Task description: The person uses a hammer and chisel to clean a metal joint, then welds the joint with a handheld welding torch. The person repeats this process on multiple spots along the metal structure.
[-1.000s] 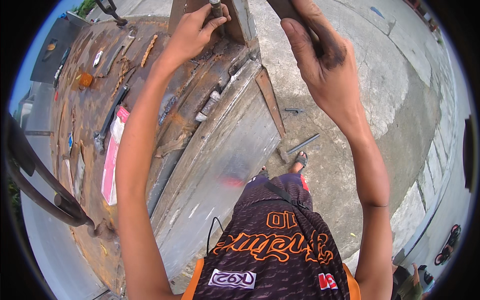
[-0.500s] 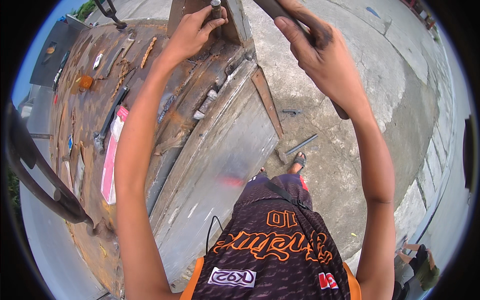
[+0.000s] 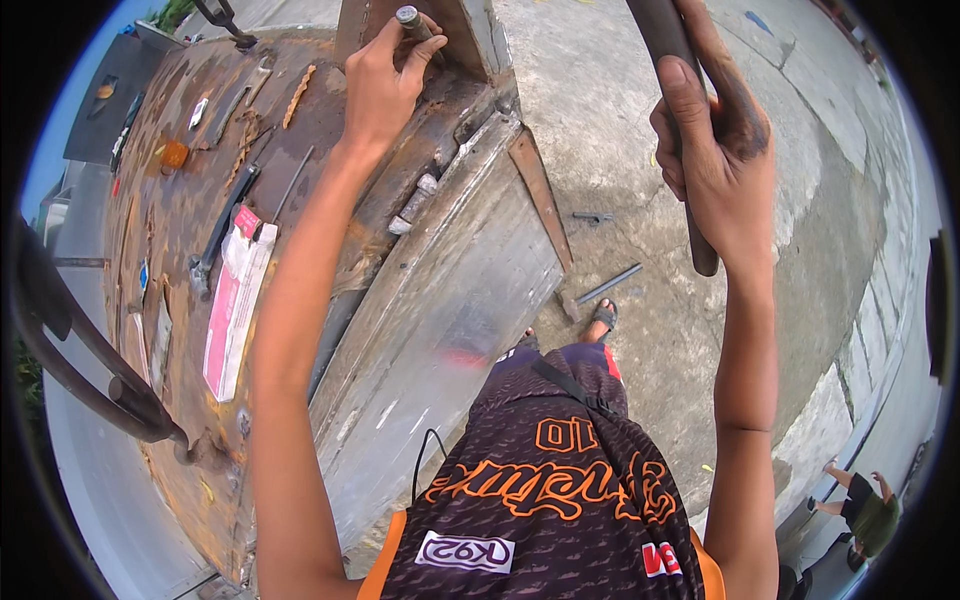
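In my left hand (image 3: 383, 95) is a short, round-headed metal punch (image 3: 408, 17), pinched between thumb and fingers. It leans against the inner corner of an upright rusty steel plate (image 3: 470, 40) at the far end of the bench; its lower end is hidden behind my fingers. My right hand (image 3: 722, 165), smudged with black, is wrapped round a thick dark handle (image 3: 703, 240). This is raised well to the right of the punch, and its far end runs out of the picture.
On the rusty metal bed (image 3: 225, 120) lie a pink and white box (image 3: 235, 310), a black-handled tool (image 3: 228, 215), a thin rod (image 3: 294, 185) and scraps. Below, a hammer (image 3: 605, 287) rests on the concrete by my feet. Another person (image 3: 870, 510) is at the lower right.
My right hand has swung right and slightly down with the handle, away from the punch. My left hand has shifted a little left, and the punch now tilts more.
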Available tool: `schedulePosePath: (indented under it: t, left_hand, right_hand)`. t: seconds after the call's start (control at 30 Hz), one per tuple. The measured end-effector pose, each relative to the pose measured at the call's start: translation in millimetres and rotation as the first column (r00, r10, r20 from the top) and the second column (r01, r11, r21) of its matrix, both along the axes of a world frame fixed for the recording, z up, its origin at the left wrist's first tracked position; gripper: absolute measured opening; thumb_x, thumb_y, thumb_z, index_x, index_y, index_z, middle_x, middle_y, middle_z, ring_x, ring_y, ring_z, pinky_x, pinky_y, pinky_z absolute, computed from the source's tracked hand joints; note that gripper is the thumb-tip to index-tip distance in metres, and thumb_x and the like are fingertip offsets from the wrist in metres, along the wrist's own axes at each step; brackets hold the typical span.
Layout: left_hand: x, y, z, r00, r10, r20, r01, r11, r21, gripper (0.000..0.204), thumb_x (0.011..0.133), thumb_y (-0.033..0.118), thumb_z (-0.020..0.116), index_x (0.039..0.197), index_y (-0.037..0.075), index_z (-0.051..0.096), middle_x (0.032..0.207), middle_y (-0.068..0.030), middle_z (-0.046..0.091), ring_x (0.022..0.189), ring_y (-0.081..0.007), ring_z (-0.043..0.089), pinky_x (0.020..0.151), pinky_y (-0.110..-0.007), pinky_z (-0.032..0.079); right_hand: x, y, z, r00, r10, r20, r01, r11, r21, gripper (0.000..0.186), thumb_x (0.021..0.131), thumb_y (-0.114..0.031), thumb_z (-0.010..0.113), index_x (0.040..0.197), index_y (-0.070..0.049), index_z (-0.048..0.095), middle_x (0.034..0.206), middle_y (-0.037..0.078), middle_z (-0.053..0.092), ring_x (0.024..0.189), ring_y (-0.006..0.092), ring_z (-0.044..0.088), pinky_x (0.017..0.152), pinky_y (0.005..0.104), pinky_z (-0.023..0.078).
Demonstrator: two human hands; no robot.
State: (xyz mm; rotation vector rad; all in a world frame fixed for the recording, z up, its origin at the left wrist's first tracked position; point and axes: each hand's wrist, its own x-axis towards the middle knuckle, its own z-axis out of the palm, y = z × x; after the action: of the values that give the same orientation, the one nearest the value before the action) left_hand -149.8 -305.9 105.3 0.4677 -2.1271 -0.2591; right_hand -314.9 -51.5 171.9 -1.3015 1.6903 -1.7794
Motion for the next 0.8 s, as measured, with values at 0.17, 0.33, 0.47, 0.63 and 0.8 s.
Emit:
schedulePosePath:
  t: [0.17, 0.33, 0.47, 0.63, 0.8]
  left_hand:
    - [-4, 14, -29, 0.992, 0.026, -0.119, -0.011, 0.992, 0.129, 0.019, 0.095, 0.011, 0.072, 0.109, 0.002, 0.066, 0.087, -0.0086, 0.072, 0.081, -0.0156, 0.070, 0.076, -0.032, 0.056]
    - [11, 16, -23, 0.870, 0.045, -0.491, 0.192, 0.886, 0.421, 0.014, 0.098, 0.015, 0.070, 0.103, 0.003, 0.068, 0.089, -0.0010, 0.072, 0.080, -0.0079, 0.065, 0.076, -0.028, 0.054]
    - [12, 11, -21, 0.927, 0.024, -0.373, 0.052, 0.980, 0.193, 0.013, 0.098, 0.015, 0.070, 0.105, 0.004, 0.069, 0.085, 0.0007, 0.072, 0.075, -0.0049, 0.062, 0.070, -0.025, 0.051]
    - [-4, 9, -38, 0.982, 0.073, -0.174, -0.064, 0.996, 0.054, 0.017, 0.097, 0.017, 0.071, 0.107, 0.004, 0.064, 0.083, -0.0051, 0.072, 0.071, -0.0127, 0.068, 0.063, -0.030, 0.053]
    - [-25, 23, -64, 0.999, -0.019, 0.026, 0.023, 0.981, -0.192, 0.022, 0.093, 0.007, 0.071, 0.110, 0.006, 0.057, 0.098, -0.0121, 0.074, 0.087, -0.0259, 0.075, 0.074, -0.039, 0.060]
  right_hand:
    - [-2, 1, -14, 0.999, -0.007, 0.036, 0.003, 0.995, 0.102, 0.054, 0.105, -0.015, 0.057, 0.156, -0.011, 0.041, 0.069, -0.007, 0.049, 0.058, 0.0024, 0.044, 0.054, 0.0210, 0.038]
    - [-1, -3, -21, 0.991, 0.051, 0.125, -0.063, 0.993, 0.100, 0.055, 0.105, -0.014, 0.056, 0.157, -0.011, 0.039, 0.070, -0.007, 0.048, 0.058, 0.0018, 0.044, 0.053, 0.0210, 0.038]
    - [-1, -12, -30, 0.992, 0.025, 0.122, -0.039, 0.992, 0.116, 0.050, 0.104, -0.019, 0.055, 0.152, -0.009, 0.044, 0.067, -0.001, 0.055, 0.056, 0.0097, 0.052, 0.052, 0.0282, 0.043]
    - [1, -23, -55, 0.995, 0.029, -0.093, -0.030, 1.000, -0.006, 0.050, 0.106, -0.031, 0.056, 0.155, -0.023, 0.045, 0.062, -0.006, 0.046, 0.050, 0.0014, 0.042, 0.046, 0.0230, 0.036]
    - [-1, -16, -67, 0.994, 0.003, -0.110, -0.002, 1.000, 0.006, 0.049, 0.106, -0.028, 0.057, 0.154, -0.022, 0.047, 0.067, -0.004, 0.051, 0.052, 0.0022, 0.043, 0.049, 0.0239, 0.037]
